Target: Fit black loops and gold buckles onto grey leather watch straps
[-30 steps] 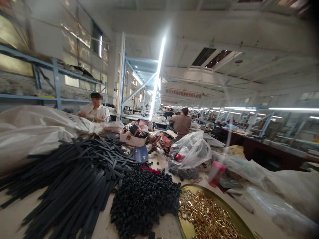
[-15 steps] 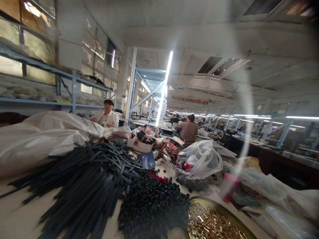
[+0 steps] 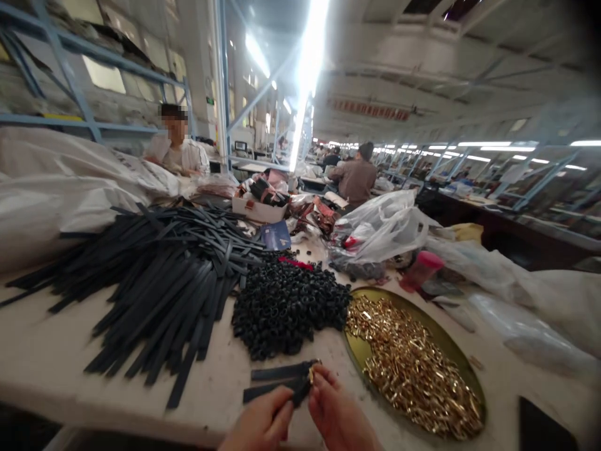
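Observation:
At the table's front edge, my left hand (image 3: 263, 418) is closed on a black strap (image 3: 263, 391) near its right end. My right hand (image 3: 335, 404) pinches a small gold metal piece (image 3: 310, 375) at that same end; whether the piece is on the strap or only against it is hard to tell. Just behind lies a second black strap (image 3: 282, 372), its right end by my right fingertips. Beyond my hands is a heap of small black loops (image 3: 286, 307). To the right, a round gold-coloured tray (image 3: 359, 354) holds many gold metal pieces (image 3: 422, 376).
Long black straps (image 3: 173, 294) spread over the left of the table (image 3: 51, 351). A pink cup (image 3: 422, 270), clear plastic bags (image 3: 380, 228), a blue card (image 3: 276, 236) and a white box (image 3: 258, 211) stand behind. A dark flat object (image 3: 544, 426) lies front right. Two co-workers sit farther back.
The view has tilted down, so the table and the whole tray show more. Both my hands, out of sight before, are now in view with the strap and gold piece.

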Demonstrator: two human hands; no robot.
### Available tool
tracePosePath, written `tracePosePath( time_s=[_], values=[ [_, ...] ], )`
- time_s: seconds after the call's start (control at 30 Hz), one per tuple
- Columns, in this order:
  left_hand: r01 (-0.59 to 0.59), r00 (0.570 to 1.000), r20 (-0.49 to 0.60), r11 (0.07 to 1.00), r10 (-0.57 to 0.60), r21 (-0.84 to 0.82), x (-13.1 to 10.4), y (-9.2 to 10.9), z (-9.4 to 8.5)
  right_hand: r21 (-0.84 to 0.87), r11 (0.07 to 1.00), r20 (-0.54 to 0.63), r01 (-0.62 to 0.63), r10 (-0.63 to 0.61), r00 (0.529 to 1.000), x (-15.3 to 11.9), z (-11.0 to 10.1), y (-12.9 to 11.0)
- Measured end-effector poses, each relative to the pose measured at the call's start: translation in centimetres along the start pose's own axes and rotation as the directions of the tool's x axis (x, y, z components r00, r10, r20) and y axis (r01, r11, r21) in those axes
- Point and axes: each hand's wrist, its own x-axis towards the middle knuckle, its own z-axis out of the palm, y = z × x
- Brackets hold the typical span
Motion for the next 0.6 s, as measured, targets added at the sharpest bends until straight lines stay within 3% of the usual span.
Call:
tracePosePath(
  time_s=[0.1, 0.17, 0.27, 0.37, 0.5, 0.6],
  values=[
    [-0.147, 0.989, 0.026, 0.976, 0.145, 0.160, -0.2, -0.1, -0.3, 0.096, 0.992, -0.038, -0.082, 0.086, 0.996, -1.0, 0.3, 0.7],
    [-0.166, 0.986, 0.023, 0.963, 0.165, 0.210, -0.5, 0.1, -0.2, 0.073, 0.994, -0.044, -0.082, 0.086, 0.995, -1.4, 0.5, 1.1],
    [-0.122, 0.992, -0.005, 0.977, 0.125, 0.174, -0.9, 0.5, 0.2, -0.150, 0.984, -0.021, 0.096, -0.101, 0.995, -2.0, 0.5, 2.2],
    [-0.118, 0.993, -0.012, 0.990, 0.119, 0.077, -1.4, 0.9, 0.9, -0.362, 0.891, 0.044, 0.274, -0.277, 0.960, -2.8, 0.4, 2.8],
    [-0.115, 0.993, -0.020, 0.989, 0.118, 0.091, -1.3, 1.0, 1.6, -0.420, 0.868, 0.120, 0.264, -0.235, 0.965, -3.1, 0.0, 2.1],
    [-0.086, 0.996, -0.008, 0.990, 0.088, 0.109, -0.3, 0.6, 2.1, -0.370, 0.907, 0.098, 0.202, -0.178, 0.979, -2.4, -0.7, 1.2]
  ],
)
